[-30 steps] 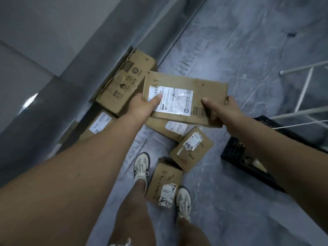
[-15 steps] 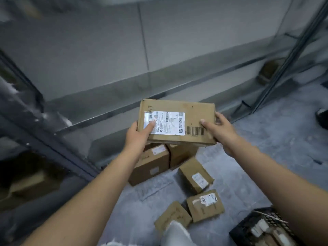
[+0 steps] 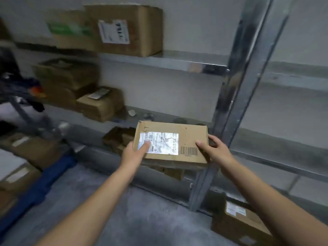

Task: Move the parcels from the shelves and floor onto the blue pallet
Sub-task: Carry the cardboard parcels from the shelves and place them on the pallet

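Shelves (image 3: pixel 186 63) right of the blue pallet (image 3: pixel 53 173) are seen stocked with boxes (image 3: pixel 124 29) — much is left. One parcel (image 3: pixel 184 139) is gripped by the left hand (image 3: pixel 132 154) and right hand (image 3: pixel 215 151), right of the pallet.

We read "A26" on the white shipping label (image 3: pixel 159 143) of the flat parcel (image 3: pixel 188 137); its finer print is too blurred for us. A black barcode (image 3: pixel 189 151) is printed on the cardboard just beside that label. The large box (image 3: pixel 142 31) on the upper shelf (image 3: pixel 177 63) carries a sheet (image 3: pixel 114 31) with handwritten digits, perhaps "7784".
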`<state>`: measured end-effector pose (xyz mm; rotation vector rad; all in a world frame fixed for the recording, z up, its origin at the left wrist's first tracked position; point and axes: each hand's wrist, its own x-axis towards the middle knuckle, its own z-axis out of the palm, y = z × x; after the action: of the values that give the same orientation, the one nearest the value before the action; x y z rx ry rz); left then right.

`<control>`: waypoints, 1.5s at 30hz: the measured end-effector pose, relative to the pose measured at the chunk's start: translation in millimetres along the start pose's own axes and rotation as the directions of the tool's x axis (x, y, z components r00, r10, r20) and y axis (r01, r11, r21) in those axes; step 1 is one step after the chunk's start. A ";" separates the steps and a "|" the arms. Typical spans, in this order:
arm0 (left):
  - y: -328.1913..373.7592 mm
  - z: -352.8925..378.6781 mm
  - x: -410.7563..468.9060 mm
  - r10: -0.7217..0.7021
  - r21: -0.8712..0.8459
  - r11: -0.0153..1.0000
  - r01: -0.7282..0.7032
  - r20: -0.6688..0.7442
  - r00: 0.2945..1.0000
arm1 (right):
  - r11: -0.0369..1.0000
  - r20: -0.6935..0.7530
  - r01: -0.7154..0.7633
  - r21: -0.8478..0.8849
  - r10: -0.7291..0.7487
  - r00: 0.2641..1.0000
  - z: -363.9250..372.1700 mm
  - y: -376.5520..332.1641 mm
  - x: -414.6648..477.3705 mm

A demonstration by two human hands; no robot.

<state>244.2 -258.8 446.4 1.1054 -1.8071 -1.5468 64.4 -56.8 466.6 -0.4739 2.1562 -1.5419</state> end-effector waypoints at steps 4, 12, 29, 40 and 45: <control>-15.7 -135.2 21.3 0.009 -0.015 1.000 -0.013 -0.253 0.967 | 0.997 0.192 0.079 0.007 -0.079 0.978 143.7 -59.2 18.4; -77.5 -307.4 9.9 -0.134 -0.093 0.991 0.099 -0.554 0.821 | 0.981 0.465 0.126 -0.147 -0.044 0.884 360.9 -113.4 15.5; -147.3 -501.7 120.7 -0.304 -0.229 0.952 0.204 -0.791 0.531 | 0.957 0.814 0.257 -0.138 -0.038 0.580 696.2 -164.0 91.2; -185.2 -589.8 195.6 -0.377 -0.289 0.923 0.254 -0.813 0.444 | 0.951 0.911 0.257 -0.174 0.056 0.408 862.9 -189.5 133.6; -204.6 -650.2 214.9 -0.385 -0.311 0.919 0.242 -0.836 0.391 | 0.960 0.927 0.240 -0.147 0.049 0.371 936.4 -197.7 122.2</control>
<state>704.0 -799.8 364.1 1.8117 -0.7426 -0.8711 470.0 -927.4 374.9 -1.2386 1.3572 -0.6418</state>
